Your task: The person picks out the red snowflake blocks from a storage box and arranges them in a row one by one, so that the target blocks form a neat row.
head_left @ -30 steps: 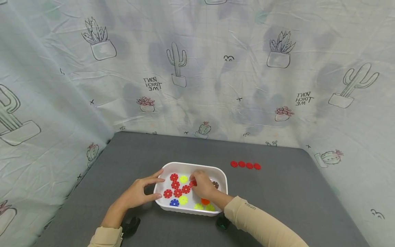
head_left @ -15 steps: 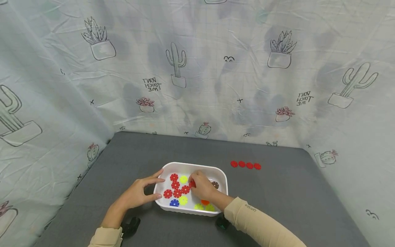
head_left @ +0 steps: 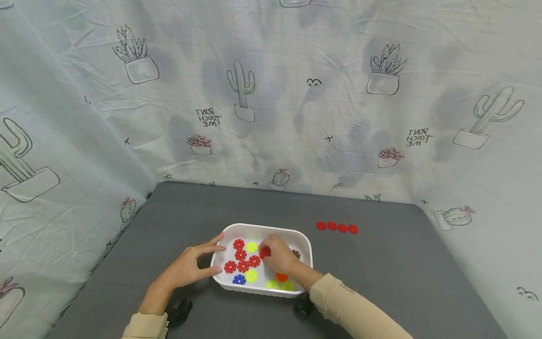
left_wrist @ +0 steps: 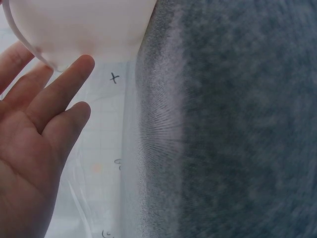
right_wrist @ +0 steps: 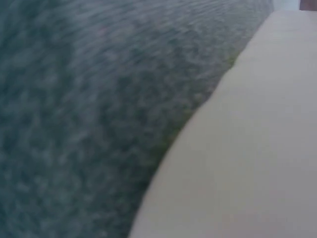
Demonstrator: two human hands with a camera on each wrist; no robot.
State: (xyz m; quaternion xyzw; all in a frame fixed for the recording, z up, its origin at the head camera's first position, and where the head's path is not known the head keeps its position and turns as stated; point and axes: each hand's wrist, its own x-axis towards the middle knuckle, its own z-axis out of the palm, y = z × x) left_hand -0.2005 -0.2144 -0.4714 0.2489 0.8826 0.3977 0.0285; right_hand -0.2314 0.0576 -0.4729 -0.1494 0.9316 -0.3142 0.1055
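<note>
A white plastic tray (head_left: 271,294) on the grey table holds notched snowflake discs: red discs (head_left: 240,254), yellow discs (head_left: 251,275), a blue disc (head_left: 239,279), an orange disc (head_left: 281,278) and a brown disc (head_left: 296,254). My right hand (head_left: 280,256) reaches inside and pinches a red disc (head_left: 264,253) between thumb and fingers, right of the other red ones. At the tray's left end, my left hand (head_left: 190,266) spreads its fingers and thumb against the rim. In the left wrist view, extended fingers (left_wrist: 64,91) touch the tray's outer wall (left_wrist: 94,29).
Several red discs (head_left: 337,227) lie in a row on the grey table (head_left: 381,263), behind and right of the tray. Dark objects (head_left: 179,312) sit by both wrists. A cactus-print curtain (head_left: 271,94) borders the table's back and sides. A pale surface (right_wrist: 247,148) fills much of the right wrist view.
The right hand keeps its pinch on the red disc, shifting only slightly inside the tray. The left hand stays at the rim.
</note>
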